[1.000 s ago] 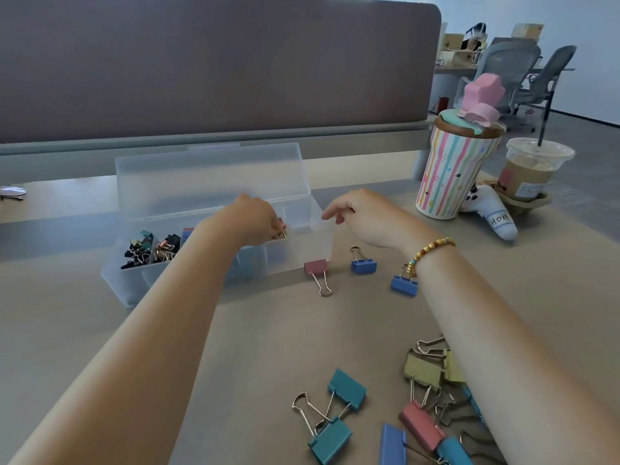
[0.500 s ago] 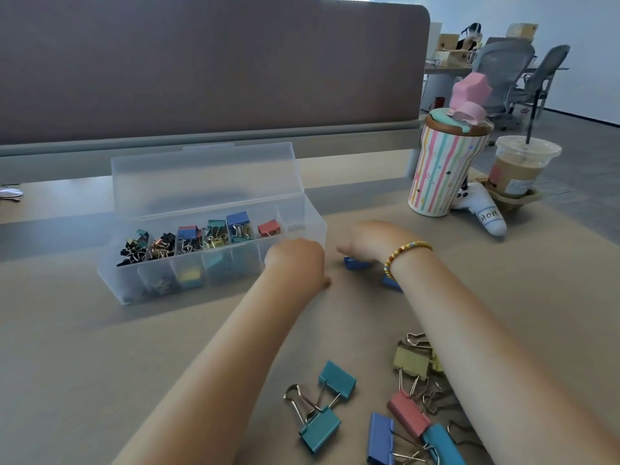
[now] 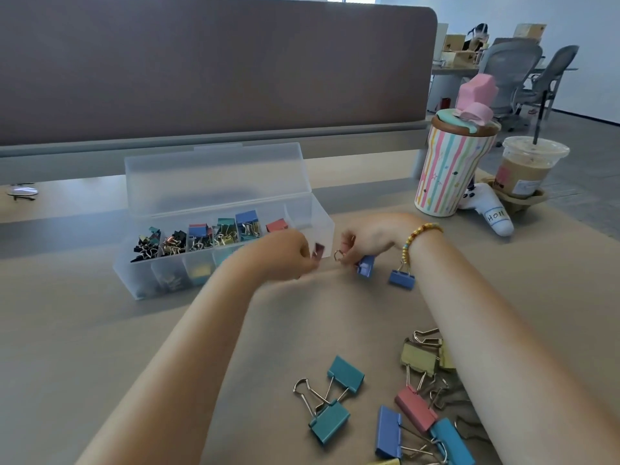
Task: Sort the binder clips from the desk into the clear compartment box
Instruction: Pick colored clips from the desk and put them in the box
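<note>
The clear compartment box (image 3: 322,216) stands open on the desk at centre left, its cells holding several sorted binder clips. My left hand (image 3: 285,255) pinches a pink binder clip (image 3: 318,250) just in front of the box's right end. My right hand (image 3: 369,241) holds a blue binder clip (image 3: 365,266) by its wire handles, lifted a little off the desk. Another blue clip (image 3: 402,279) lies beside my right wrist. Several larger clips lie near the front edge: two teal clips (image 3: 345,374), a pink clip (image 3: 415,408), a yellow clip (image 3: 419,359) and a blue clip (image 3: 388,432).
A striped cup with a pink topper (image 3: 453,169) and an iced coffee in a cardboard holder (image 3: 526,169) stand at the right, with a white plush toy (image 3: 493,213) between them. A brown partition (image 3: 214,68) runs behind the box. Office chairs (image 3: 513,72) stand far right.
Both hands came down from the box to the desk, picked up the pink and blue clips there, and have now lifted them slightly. The camera view shifted a little.
</note>
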